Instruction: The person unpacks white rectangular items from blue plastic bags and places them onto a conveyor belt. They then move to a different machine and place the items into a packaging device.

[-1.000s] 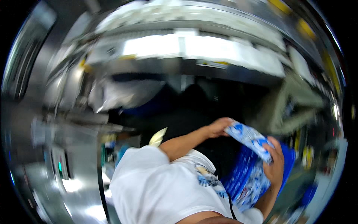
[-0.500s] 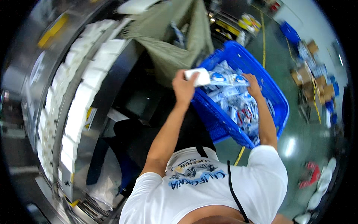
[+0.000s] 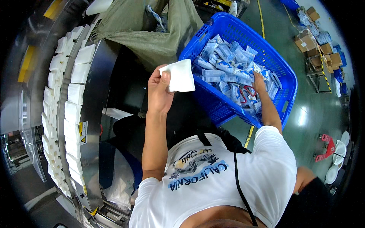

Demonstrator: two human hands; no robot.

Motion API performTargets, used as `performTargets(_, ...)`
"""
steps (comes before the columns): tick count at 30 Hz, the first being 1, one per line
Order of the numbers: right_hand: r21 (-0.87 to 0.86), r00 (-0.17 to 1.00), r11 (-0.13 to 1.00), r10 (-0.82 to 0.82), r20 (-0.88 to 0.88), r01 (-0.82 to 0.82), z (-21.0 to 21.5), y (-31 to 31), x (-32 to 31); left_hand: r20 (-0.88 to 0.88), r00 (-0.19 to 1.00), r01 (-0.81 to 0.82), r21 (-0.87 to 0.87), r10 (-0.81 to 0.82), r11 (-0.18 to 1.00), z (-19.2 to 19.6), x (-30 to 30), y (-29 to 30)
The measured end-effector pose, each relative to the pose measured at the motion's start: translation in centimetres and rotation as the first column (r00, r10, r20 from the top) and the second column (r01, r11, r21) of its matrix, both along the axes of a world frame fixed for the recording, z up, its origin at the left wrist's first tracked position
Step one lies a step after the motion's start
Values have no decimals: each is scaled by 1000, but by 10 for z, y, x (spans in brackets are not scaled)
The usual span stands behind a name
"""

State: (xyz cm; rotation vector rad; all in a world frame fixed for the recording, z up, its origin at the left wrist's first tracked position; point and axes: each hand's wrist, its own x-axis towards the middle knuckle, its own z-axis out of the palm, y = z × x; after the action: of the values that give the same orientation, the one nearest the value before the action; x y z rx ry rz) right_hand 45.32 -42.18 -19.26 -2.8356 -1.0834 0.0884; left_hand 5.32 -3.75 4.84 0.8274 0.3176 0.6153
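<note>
My left hand [image 3: 159,86] pinches a white folded square pad [image 3: 180,76] by its left edge, thumb on top, held up beside the basket's left rim. My right hand [image 3: 259,83] reaches down into a large blue plastic basket [image 3: 283,81]. Its fingers are closed on a clear plastic wrapper [image 3: 257,68] with blue print, though the fingertips are partly hidden. Many similar clear and blue-printed packets [image 3: 224,67] fill the basket. Among them, close to my right hand, lies a red-handled thing [image 3: 249,91], mostly buried.
To the left runs a metal machine with rows of white folded pads [image 3: 75,93] along its curved track. An olive-green woven sack [image 3: 152,41] hangs beyond the basket. Cardboard boxes [image 3: 306,40] are stacked far right; a red wheeled frame [image 3: 326,148] stands on the green floor.
My left hand has drawn the white pad away from the wrapper and moved left and nearer. My right hand has gone lower into the basket's packets. The view has shifted.
</note>
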Motion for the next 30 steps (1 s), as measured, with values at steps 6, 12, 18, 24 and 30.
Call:
performTargets(6, -426, 975, 883, 131, -181, -198, 61, 19, -7, 36, 998, -63, 87, 60, 994, 3, -26, -2)
performTargets(12, 395, 683, 888, 439, -584, -234, 210, 185, -127, -76, 958, -208, 474, 275, 855, 26, -55, -6)
performTargets(18, 775, 200, 585, 811, -550, -239, 297, 282, -282, -95, 873, -175, 854, 478, 490, 45, -98, 0)
performTargets(24, 815, 317, 569, 797, -514, -108, 279, 301, -323, 96, 847, -497, 488, 522, 717, 49, -125, -9)
performTargets(30, 834, 235, 496, 804, -546, 243, 248, 306, -368, 63, 764, -529, 631, 642, 568, 39, -143, -15)
